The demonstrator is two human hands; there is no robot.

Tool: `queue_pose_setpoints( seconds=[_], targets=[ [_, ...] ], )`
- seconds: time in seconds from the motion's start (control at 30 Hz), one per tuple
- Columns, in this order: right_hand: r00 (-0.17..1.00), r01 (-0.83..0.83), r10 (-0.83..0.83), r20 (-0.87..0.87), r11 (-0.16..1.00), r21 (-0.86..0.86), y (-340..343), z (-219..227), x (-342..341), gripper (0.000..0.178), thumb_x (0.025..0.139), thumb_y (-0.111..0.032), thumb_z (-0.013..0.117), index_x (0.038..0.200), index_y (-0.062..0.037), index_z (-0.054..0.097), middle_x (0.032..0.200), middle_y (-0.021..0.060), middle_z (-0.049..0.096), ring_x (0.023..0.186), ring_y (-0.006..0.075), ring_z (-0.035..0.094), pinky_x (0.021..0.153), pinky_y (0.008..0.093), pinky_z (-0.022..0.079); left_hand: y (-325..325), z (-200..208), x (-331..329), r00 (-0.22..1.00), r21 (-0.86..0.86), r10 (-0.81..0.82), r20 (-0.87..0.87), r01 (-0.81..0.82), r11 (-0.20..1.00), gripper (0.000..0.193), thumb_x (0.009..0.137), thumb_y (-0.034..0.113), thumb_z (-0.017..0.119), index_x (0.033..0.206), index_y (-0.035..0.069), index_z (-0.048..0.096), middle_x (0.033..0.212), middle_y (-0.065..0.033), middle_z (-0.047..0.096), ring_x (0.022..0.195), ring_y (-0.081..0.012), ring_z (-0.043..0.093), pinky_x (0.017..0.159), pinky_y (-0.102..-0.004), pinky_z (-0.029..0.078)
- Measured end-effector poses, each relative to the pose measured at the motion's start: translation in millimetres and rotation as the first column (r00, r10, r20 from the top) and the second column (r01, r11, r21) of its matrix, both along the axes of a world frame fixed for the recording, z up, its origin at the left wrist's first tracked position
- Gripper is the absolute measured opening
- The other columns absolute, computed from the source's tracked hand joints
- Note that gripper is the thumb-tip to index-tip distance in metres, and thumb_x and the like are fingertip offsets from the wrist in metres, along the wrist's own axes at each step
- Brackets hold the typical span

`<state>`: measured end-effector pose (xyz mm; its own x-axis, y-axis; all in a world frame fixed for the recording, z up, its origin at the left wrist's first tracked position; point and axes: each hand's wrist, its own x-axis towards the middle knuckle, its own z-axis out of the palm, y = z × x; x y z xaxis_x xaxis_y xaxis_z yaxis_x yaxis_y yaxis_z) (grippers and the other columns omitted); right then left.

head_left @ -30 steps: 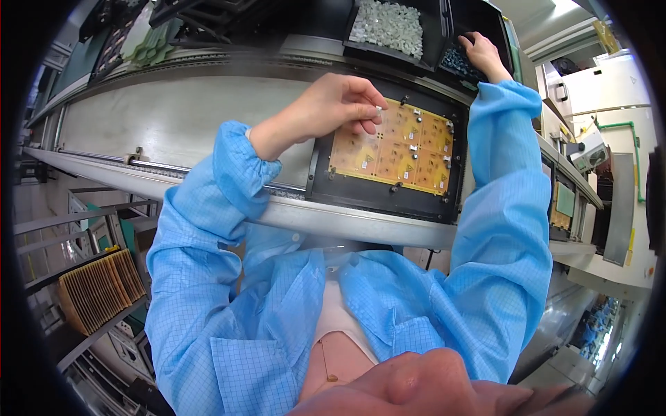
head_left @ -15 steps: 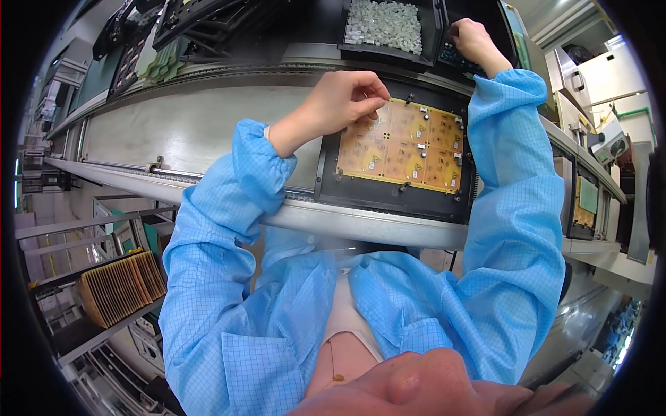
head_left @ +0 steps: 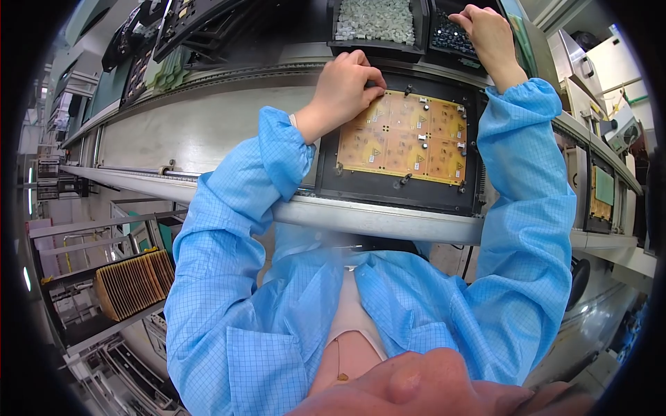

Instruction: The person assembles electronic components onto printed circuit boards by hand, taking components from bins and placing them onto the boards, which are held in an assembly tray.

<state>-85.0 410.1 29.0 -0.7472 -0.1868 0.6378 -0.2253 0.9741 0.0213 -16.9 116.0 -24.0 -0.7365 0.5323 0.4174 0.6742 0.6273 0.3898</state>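
Fingers of the left hand (head_left: 345, 84) curl narrowly, tips pressing the upper left corner of the yellow circuit board (head_left: 406, 137), which lies flat in a black carrier frame (head_left: 395, 191). Beyond the board's far right corner, the right hand (head_left: 489, 33) dips bunched fingers into a dark parts bin (head_left: 451, 38); whether they hold anything cannot be told. A tray of pale parts (head_left: 374, 19) sits beyond the board's far edge.

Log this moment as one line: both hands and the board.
left hand: fingertips on yellow circuit board, top left corner | right hand: reaching into dark parts bin | board: flat in black carrier
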Motion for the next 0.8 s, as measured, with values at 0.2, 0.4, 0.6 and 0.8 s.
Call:
queue_pose_setpoints(
  seconds=[0.2,0.4,0.6,0.8],
  targets=[
    [1.0,-0.003,0.004,0.021,0.998,-0.065,-8.1,16.1,20.3,0.029,0.081,-0.031,0.073,0.074,-0.0029,0.068,0.073,0.0192,0.063,0.074,0.0372,0.062,0.069,0.0458,0.051,-1.3,-8.1,-2.2,0.997,0.029,0.023,0.068,-0.025,0.999,0.007,0.075,0.024,0.077,0.079,0.02,0.075,0.086,-0.003,0.058,0.089,-0.0245,0.056,0.077,-0.039,0.045],
    [0.988,-0.094,0.119,0.095,0.968,-0.233,-6.5,13.1,32.5,0.02,0.085,-0.024,0.072,0.087,-0.0037,0.071,0.075,0.0133,0.067,0.07,0.0263,0.065,0.064,0.0367,0.051,4.2,-6.9,2.3,0.998,0.033,0.055,0.0,-0.055,0.998,0.006,0.075,0.023,0.077,0.076,0.018,0.073,0.085,0.0005,0.058,0.088,-0.0231,0.056,0.075,-0.0388,0.042],
    [0.848,0.059,0.346,0.402,0.692,-0.719,-26.2,22.8,80.1,0.023,0.092,-0.027,0.071,0.092,-0.004,0.071,0.07,-0.0011,0.065,0.063,0.0035,0.057,0.056,0.02,0.044,-0.6,3.1,8.4,0.974,-0.097,-0.091,-0.206,0.072,0.993,0.004,0.078,0.02,0.072,0.075,0.019,0.07,0.084,0.0024,0.058,0.087,-0.0207,0.056,0.077,-0.0376,0.041],
    [0.59,0.281,0.699,0.404,0.292,-0.914,-38.9,11.2,115.0,0.027,0.096,-0.018,0.065,0.112,0.0027,0.067,0.091,0.0054,0.069,0.075,0.0089,0.064,0.07,0.0203,0.054,5.3,32.8,-52.5,0.877,-0.075,0.048,-0.478,-0.095,0.993,0.01,0.081,0.009,0.063,0.074,0.012,0.07,0.083,-0.003,0.062,0.088,-0.0237,0.059,0.076,-0.0381,0.045]
  ],
)
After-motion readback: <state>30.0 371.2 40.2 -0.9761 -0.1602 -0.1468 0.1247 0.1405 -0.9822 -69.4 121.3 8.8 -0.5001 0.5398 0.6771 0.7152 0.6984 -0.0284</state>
